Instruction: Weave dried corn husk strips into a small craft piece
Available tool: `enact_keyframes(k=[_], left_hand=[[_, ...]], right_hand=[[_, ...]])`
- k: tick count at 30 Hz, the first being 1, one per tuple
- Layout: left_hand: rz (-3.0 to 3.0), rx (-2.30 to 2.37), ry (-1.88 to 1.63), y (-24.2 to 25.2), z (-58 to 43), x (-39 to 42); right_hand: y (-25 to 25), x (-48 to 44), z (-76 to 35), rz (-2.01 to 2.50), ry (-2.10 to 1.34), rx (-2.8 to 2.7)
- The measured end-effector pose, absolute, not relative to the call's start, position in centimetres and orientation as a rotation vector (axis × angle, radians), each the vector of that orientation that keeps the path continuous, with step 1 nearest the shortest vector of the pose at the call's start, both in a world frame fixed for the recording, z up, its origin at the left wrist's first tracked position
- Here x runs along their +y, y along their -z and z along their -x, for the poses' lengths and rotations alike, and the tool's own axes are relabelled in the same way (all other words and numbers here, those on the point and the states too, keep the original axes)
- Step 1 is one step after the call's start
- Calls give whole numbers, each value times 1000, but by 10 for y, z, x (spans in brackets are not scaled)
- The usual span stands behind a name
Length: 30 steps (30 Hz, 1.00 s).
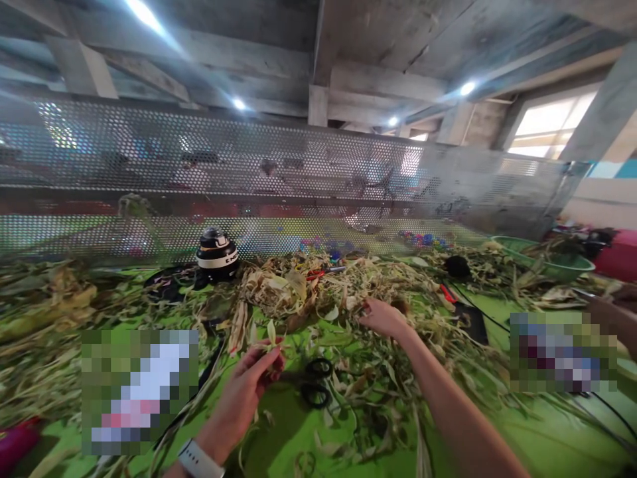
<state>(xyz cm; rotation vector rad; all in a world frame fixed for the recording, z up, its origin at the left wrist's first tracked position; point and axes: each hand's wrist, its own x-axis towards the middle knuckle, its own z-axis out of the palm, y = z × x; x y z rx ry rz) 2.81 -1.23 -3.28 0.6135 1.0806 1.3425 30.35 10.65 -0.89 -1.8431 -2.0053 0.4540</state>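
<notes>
My left hand [251,375], with a pale watch band on its wrist, pinches a small sprig of pale green leaves [271,334] between thumb and fingers. My right hand [384,318] reaches out to the heap of dry, straw-coloured plant matter [279,289]. Its fingers are bent together at the edge of the heap; whatever they grip is too small to make out. Between my hands lie black looped handles [317,382], like those of scissors, on the green surface [279,425]. Loose green leaves [368,385] are scattered below my right hand.
Behind the heap stands a perforated metal screen [298,172]. A black, rounded object with white lettering [217,255] rests before it. Red-handled tools [318,273] lie among the stalks. At right are a green basket [562,262] and another person's hand [610,325]. Two patches are pixelated.
</notes>
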Motion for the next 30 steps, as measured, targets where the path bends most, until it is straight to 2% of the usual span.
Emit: enact_keyframes(k=[8, 15, 23, 27, 30], left_hand=[[-608, 1072, -1341, 30, -30, -12], [-544, 1042, -1358, 28, -31, -13], [-579, 1046, -1363, 33, -29, -12], [-601, 1032, -1341, 32, -29, -13], [-581, 1037, -1347, 29, -30, -13]], right_hand=[[0, 113, -308, 1529, -485, -1675], [-19, 115, -332, 1317, -327, -1280], [-24, 104, -350, 1627, 29, -1262], [-22, 96, -332, 1944, 191, -1575], [-18, 94, -314, 2021, 220, -1891]])
